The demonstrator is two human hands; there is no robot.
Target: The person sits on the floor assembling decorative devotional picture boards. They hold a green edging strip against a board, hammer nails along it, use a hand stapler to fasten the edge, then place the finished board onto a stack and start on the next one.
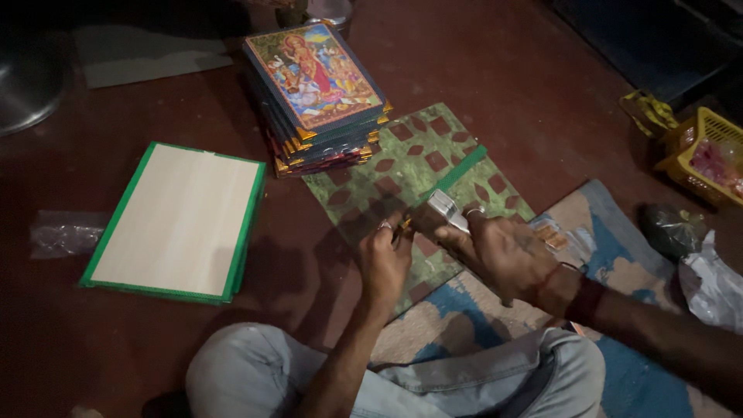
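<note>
Dark reddish-brown floor point(495, 85) underneath everything, dimly lit, edges of the room lost in shadow. On it, under the bent knees in pale jeans, a worn mat point(611, 240) in tan and blue. To the left, lying flat and well apart from both hands, a pale wooden board with a green border point(174, 220), seemingly the top of a small pile. Further back, near the middle, a stack of framed pictures point(317, 89) with a colourful figure print on top and gold corner pieces, tilted a little. Just in front of the stack, touching its near corner, a green patterned sheet point(422, 159) dotted with brown diamond shapes, a plain green strip across it, its near end reaching the mat. Above that sheet, both hands close together: right hand point(507, 255) clenched around a small silvery metal tool point(447, 210), ring on one finger, red thread at the wrist; left hand point(385, 259) curled, fingertips pinching something small and yellowish right against the tool, too dark and small to tell what. At the right edge, a yellow plastic basket point(700, 151), a white plastic bag point(708, 282) and a dark bundle point(669, 228). Far left, a crumpled clear plastic wrapper point(62, 232).
</note>
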